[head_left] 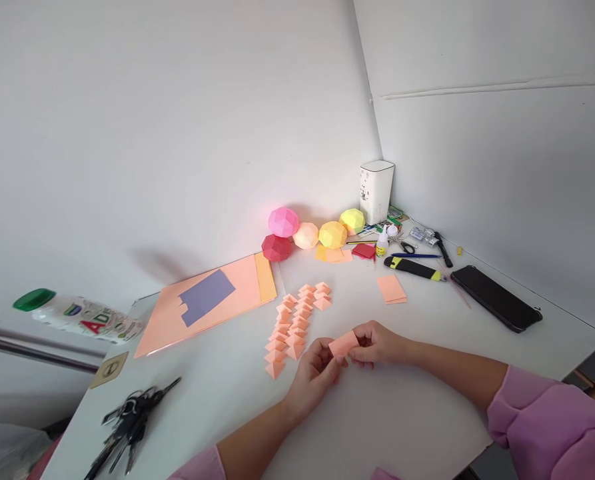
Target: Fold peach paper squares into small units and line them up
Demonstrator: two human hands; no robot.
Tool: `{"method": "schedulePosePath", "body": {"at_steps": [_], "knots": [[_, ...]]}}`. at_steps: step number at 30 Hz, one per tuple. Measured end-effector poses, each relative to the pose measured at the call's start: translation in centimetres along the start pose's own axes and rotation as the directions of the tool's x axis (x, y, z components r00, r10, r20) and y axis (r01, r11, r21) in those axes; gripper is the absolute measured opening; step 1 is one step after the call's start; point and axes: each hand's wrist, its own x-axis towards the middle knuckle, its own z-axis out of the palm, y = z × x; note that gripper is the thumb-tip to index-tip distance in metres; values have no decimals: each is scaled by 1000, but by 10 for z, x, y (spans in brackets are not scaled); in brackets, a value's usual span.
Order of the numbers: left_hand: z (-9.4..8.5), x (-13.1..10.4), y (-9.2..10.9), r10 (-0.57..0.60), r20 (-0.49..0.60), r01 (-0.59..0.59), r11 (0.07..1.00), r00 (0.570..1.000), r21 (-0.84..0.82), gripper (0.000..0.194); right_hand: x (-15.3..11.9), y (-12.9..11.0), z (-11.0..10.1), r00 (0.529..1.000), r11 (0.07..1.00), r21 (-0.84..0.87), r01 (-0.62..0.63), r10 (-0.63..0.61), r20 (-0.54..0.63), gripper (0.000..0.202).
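Observation:
A small peach paper piece point(344, 344) is pinched between both hands above the white table. My left hand point(317, 367) grips its left end, with the thumb along the lower edge. My right hand point(377, 343) closes on the right end. Just left of the hands, rows of folded peach paper units point(297, 327) with pointed tops stand on the table. Two or so loose peach paper rectangles point(391, 289) lie behind my right hand. Faceted paper balls in pink point(284, 222), red point(276, 247), peach point(306, 235), orange point(332, 235) and yellow point(352, 221) rest by the wall.
Peach sheets point(247, 283) with a purple-grey piece point(207, 297) lie left, beside a white bottle point(97, 320) and keys point(134, 420). On the right are a utility knife point(413, 269), a black phone point(497, 297), a glue bottle point(382, 243) and a white box-shaped device point(376, 192).

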Motion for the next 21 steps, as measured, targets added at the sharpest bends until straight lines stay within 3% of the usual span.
{"method": "schedulePosePath", "body": {"at_steps": [3, 11, 21], "knots": [[1, 2, -2, -38, -29, 40, 997, 999, 68, 30, 0, 2, 0, 1000, 1000, 6, 9, -9, 18, 20], [0, 3, -6, -27, -54, 31, 997, 998, 66, 30, 3, -5, -6, 996, 972, 226, 71, -83, 43, 33], [-5, 6, -14, 50, -122, -52, 998, 991, -17, 24, 7, -1, -6, 998, 966, 252, 65, -66, -4, 29]]}}
